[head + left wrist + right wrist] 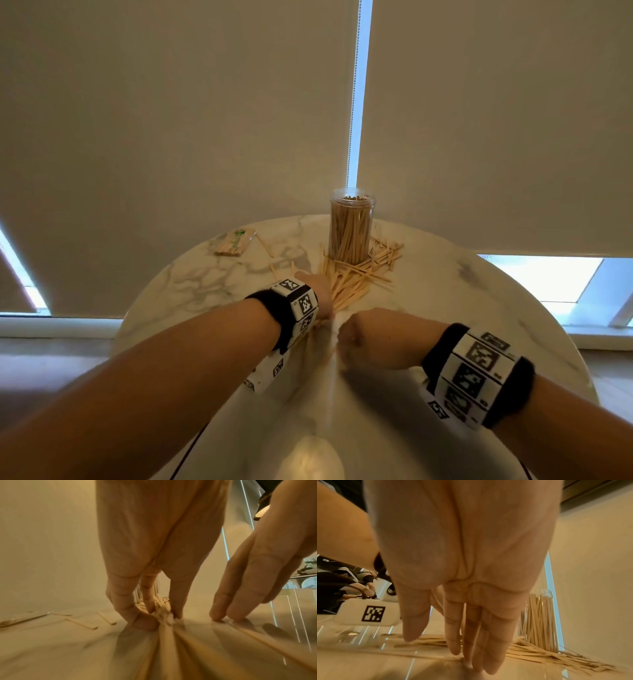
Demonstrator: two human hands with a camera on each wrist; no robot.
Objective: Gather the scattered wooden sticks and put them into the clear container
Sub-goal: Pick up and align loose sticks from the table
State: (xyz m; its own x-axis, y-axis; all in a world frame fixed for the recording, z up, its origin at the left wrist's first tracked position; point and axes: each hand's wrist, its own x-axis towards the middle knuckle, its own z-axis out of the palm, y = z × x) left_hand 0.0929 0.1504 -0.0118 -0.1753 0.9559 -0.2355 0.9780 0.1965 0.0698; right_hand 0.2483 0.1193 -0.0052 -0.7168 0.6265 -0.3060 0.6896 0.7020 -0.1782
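Both hands are down on the round marble tabletop point(479, 308), close together. The left hand point(317, 291) has thumb and fingers point(145, 599) pinched round a small bundle of wooden sticks point(163, 612) at the near end of the pile. The right hand point(373, 339) sits just beside it, fingers straight, tips point(481, 655) pressing on the surface, gripping nothing. The clear container point(352, 226) stands upright behind, well filled with sticks, and the loose heap of scattered sticks point(356, 274) fans out around its base. Far left, a small wrapped packet of sticks point(235, 242) with a green mark, too blurred to read. Square black-and-white coded tags cover both wristbands point(476, 373).
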